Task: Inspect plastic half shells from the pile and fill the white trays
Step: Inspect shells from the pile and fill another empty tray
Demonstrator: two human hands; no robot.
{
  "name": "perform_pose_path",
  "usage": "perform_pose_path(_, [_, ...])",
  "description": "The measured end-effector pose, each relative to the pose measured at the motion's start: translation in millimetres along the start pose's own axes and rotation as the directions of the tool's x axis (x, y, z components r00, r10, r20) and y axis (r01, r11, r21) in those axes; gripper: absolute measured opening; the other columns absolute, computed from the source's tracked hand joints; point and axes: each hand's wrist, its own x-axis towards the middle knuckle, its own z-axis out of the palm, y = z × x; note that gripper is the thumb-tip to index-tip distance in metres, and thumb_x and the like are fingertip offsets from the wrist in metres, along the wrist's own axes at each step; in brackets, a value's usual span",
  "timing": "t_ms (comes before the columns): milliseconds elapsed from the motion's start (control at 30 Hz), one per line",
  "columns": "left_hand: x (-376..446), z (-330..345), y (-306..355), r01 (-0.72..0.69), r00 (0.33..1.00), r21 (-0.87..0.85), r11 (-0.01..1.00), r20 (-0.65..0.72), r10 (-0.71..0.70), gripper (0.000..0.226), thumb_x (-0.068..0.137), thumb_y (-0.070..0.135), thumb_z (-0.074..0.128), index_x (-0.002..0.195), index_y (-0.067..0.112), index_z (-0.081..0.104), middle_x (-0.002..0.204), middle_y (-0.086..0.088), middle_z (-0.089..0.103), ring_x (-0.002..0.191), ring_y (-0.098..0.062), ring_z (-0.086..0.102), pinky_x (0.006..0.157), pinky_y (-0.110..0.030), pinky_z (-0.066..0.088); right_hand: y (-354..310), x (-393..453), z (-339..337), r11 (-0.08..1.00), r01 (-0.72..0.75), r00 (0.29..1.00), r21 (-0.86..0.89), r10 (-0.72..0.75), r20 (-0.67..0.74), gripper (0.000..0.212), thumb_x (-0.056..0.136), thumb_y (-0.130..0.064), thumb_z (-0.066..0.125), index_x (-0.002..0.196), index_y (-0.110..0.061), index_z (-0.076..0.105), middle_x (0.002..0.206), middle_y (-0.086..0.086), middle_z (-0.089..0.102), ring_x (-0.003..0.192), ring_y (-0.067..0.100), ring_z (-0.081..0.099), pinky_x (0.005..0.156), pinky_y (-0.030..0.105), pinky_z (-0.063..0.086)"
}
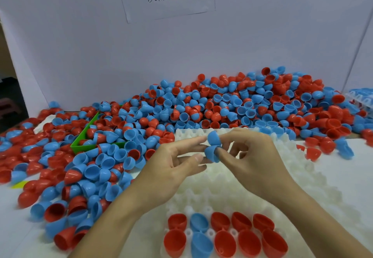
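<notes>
A pile of half shells (181,112) covers the worktop's back and left. A tray (302,177) lies at its front edge, shells (222,235) in its nearest rows

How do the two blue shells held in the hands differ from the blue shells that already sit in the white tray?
The held blue shells are up in the air, pinched between the fingertips of the left hand and right hand; the tray's blue shells rest in cups of the white tray, hollow side up. Both are blue plastic.
</notes>
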Motion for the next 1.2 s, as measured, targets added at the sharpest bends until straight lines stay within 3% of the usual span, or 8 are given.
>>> perform_pose_path(100, [3.3,-9.6,-2.4,0.007,0.989,0.011,1.000,-0.145,-0.005,0.030,0.098,0.003,0.055,0.124,0.015,0.065,0.109,0.001,0.075,0.098,-0.016,0.074,0.081,-0.022,0.058,3.1,6.7,-23.8,0.994,-0.085,0.993,-0.064,0.089,0.071,0.016,0.085,-0.020,0.073,0.079,-0.036,0.074,0.076,-0.012,0.069,0.060,0.008,0.057,0.058,0.020,0.050])
perform_pose_path(200, [7.5,-22.4,-7.9,0.038,0.960,0.068,0.997,-0.281,-0.017,0.024,0.100,0.002,0.054,0.117,0.011,0.068,0.102,-0.006,0.075,0.092,-0.019,0.075,0.077,-0.024,0.060,4.7,10.2,-61.2,0.954,-0.158,0.939,-0.256,0.226,0.261,0.008,0.088,-0.026,0.071,0.082,-0.030,0.075,0.083,-0.012,0.071,0.067,0.011,0.062,0.072,0.038,0.058])
perform_pose_path(400, [11.6,-33.3,-18.1,0.072,0.933,0.134,0.988,-0.359,-0.019,0.022,0.100,0.003,0.054,0.107,0.017,0.071,0.097,-0.003,0.075,0.086,-0.015,0.076,0.070,-0.020,0.059,-17.8,-13.3,-110.6,0.818,-0.072,0.718,-0.570,0.439,0.540,0.019,0.086,-0.037,0.073,0.075,-0.050,0.063,0.078,-0.044,0.059,0.080,-0.016,0.057,0.061,0.010,0.047])
perform_pose_path(533, [12.8,-34.8,-20.6,0.078,0.931,0.161,0.984,-0.364,-0.014,0.022,0.100,0.003,0.054,0.106,0.016,0.071,0.094,-0.002,0.075,0.084,-0.014,0.076,0.067,-0.018,0.058,-30.9,-36.6,-106.3,0.725,-0.085,0.611,-0.683,0.580,0.540,0.016,0.080,-0.050,0.075,0.069,-0.051,0.065,0.079,-0.029,0.065,0.074,-0.002,0.064,0.058,0.018,0.051])
perform_pose_path(600, [13.0,-35.2,-21.5,0.082,0.929,0.182,0.980,-0.369,-0.010,0.022,0.100,0.003,0.055,0.105,0.018,0.071,0.093,-0.001,0.075,0.084,-0.013,0.075,0.068,-0.018,0.058,-31.7,-48.8,-92.7,0.678,-0.070,0.608,-0.732,0.610,0.507,0.008,0.081,-0.049,0.076,0.087,-0.048,0.070,0.080,-0.018,0.063,0.072,0.005,0.063,0.057,0.017,0.050])
perform_pose_path(733, [13.9,-37.5,-24.6,0.099,0.925,0.212,0.972,-0.379,-0.011,0.023,0.100,0.003,0.055,0.104,0.020,0.070,0.092,0.001,0.075,0.083,-0.010,0.074,0.068,-0.018,0.059,-28.4,-58.5,-78.0,0.634,-0.034,0.640,-0.773,0.608,0.470,0.028,0.083,-0.045,0.075,0.110,-0.038,0.068,0.085,-0.021,0.054,0.073,0.009,0.060,0.066,0.019,0.052])
perform_pose_path(1000, [14.3,-43.8,-28.2,0.103,0.912,0.234,0.967,-0.411,0.002,0.031,0.099,-0.002,0.053,0.098,0.023,0.071,0.086,0.005,0.075,0.082,-0.007,0.072,0.065,-0.018,0.058,-32.8,-43.3,-89.3,0.672,-0.090,0.566,-0.735,0.642,0.518,0.030,0.083,-0.052,0.074,0.110,-0.041,0.069,0.087,-0.021,0.058,0.079,0.006,0.061,0.059,0.018,0.048])
perform_pose_path(1200, [13.7,-47.5,-30.0,0.098,0.904,0.260,0.961,-0.426,0.023,0.030,0.099,-0.002,0.051,0.098,0.021,0.072,0.089,0.003,0.074,0.080,-0.003,0.071,0.064,-0.016,0.057,-42.6,-27.0,-98.9,0.746,-0.080,0.616,-0.661,0.559,0.555,0.016,0.080,-0.059,0.071,0.088,-0.046,0.068,0.083,-0.022,0.064,0.081,0.000,0.061,0.065,0.021,0.053])
